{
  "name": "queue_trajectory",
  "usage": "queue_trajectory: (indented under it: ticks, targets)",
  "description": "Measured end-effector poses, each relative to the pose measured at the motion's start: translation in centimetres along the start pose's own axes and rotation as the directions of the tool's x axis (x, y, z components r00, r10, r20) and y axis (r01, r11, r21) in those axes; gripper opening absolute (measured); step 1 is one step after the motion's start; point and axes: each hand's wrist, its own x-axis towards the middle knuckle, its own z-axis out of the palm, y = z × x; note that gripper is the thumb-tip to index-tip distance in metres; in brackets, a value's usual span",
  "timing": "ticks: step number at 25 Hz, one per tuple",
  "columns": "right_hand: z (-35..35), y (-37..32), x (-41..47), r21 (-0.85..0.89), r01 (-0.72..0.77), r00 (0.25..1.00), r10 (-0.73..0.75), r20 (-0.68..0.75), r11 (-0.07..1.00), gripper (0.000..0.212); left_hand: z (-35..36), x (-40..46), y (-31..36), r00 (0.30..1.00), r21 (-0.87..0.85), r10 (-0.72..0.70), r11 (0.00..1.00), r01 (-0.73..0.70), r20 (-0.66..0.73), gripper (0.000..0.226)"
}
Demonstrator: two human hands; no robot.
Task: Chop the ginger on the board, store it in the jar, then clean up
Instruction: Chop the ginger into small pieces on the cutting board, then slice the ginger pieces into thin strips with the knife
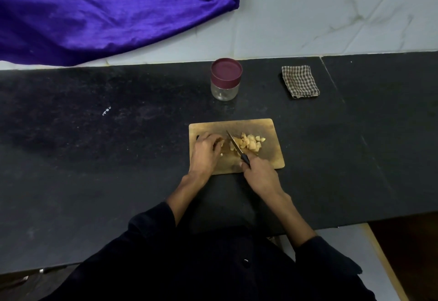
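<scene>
Gripping the knife [237, 146], right hand [258, 172]; left hand [206, 150] curled on ginger [251, 144].

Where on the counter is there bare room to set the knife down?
Bare counter stretches left of the cutting board, and lies between jar and checked cloth. The board is crowded: ginger pieces, left hand, right hand gripping the knife.

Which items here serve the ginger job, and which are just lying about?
In use: ginger, board, knife, jar, checked cloth (probably for cleanup).
Lying about: purple fabric.
</scene>
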Motion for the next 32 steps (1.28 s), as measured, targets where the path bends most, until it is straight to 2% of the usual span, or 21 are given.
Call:
queue_trajectory:
  ticks: [3,6,8,11,14,17,19,26,29,32]
  targets:
    - [-0.4,0.4,0.1,0.179,-0.036,0.998,0.027,0.05,0.983,0.025,0.2,-0.4,-0.2,1.0,0.015,-0.015,1.0,0.015,0.016,0.019]
    - [-0.4,0.7,-0.4,0.496,-0.154,0.985,0.094,0.143,0.854,0.018,0.2,-0.9,0.1,1.0,0.071,-0.014,0.997,0.013,0.015,0.021]
    - [-0.5,1.0,-0.7,0.567,-0.155,0.986,0.092,0.139,0.809,0.017,0.1,-1.0,0.7,1.0,0.093,-0.005,0.996,0.004,0.008,0.025]
    - [-0.7,1.0,-0.7,0.477,-0.099,0.993,0.056,0.105,0.874,0.021,-0.2,-0.7,1.9,1.0,0.079,0.016,0.997,-0.016,0.003,0.029]
    - [-0.8,1.3,-0.8,0.142,-0.004,1.0,0.004,0.003,0.99,0.026,-0.2,-0.8,2.6,0.998,0.073,0.062,0.995,-0.063,0.012,0.038]
    - [-1.1,1.3,-1.3,0.028,-0.004,0.997,0.006,-0.079,1.0,0.025,-0.3,-0.7,2.3,0.978,0.151,0.191,0.968,-0.202,0.079,0.042]
    - [-1.6,1.4,-1.9,-0.01,-0.005,0.992,0.004,-0.128,1.0,0.022,-0.3,-0.3,2.1,0.965,0.232,0.215,0.941,-0.246,0.152,0.041]
    - [-2.1,2.2,-2.5,-0.023,-0.018,0.979,0.013,-0.204,1.0,0.025,0.6,2.2,3.1,0.896,0.422,0.22,0.822,-0.383,0.385,0.036]
    - [-2.5,3.7,-2.0,0.05,0.013,0.984,-0.004,-0.176,0.999,0.02,0.7,2.6,3.6,0.937,0.397,0.198,0.866,-0.305,0.287,0.045]
    - [-3.0,6.1,-1.1,0.246,0.011,0.993,0.018,-0.113,0.969,0.022,0.4,2.4,3.9,0.979,0.387,0.117,0.906,-0.173,0.166,0.053]
